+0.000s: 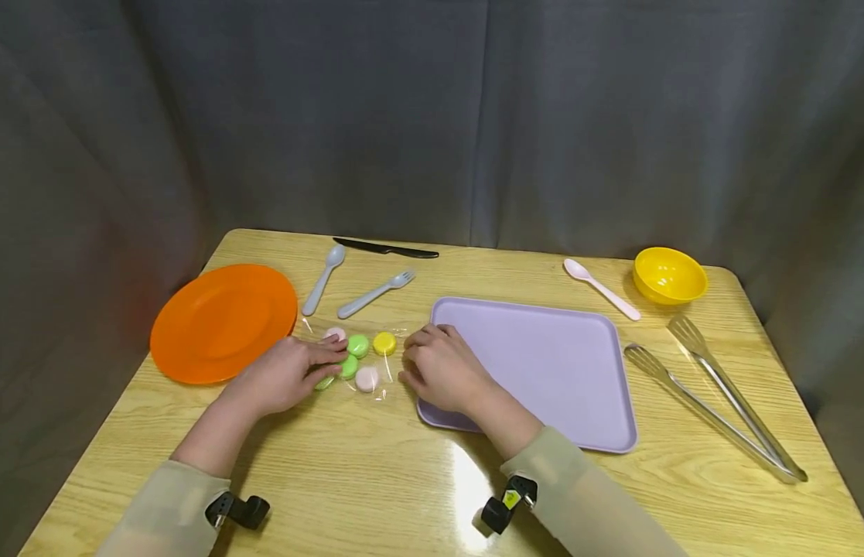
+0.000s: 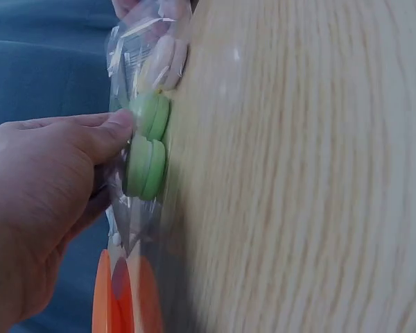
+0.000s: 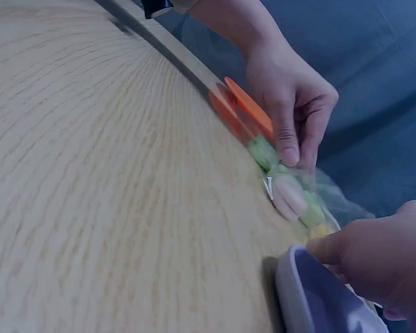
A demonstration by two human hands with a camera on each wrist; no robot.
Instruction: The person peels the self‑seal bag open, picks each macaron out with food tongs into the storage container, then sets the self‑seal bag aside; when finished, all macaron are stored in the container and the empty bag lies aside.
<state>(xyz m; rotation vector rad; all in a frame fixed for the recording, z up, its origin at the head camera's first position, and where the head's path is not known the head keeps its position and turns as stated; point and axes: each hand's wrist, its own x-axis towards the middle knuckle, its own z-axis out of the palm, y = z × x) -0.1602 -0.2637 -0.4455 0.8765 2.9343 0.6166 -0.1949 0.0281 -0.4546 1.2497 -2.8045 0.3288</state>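
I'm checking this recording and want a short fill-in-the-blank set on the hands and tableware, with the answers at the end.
1. The round plate near the left hand is ____ in colour.
2. In the head view, just one ____ macaron shows in the clear bag.
3. In the head view, the right hand covers part of the left edge of the purple ____.
4. Behind the grey spoon and grey fork lies a black ____.

Missing words: orange; yellow; tray; knife.
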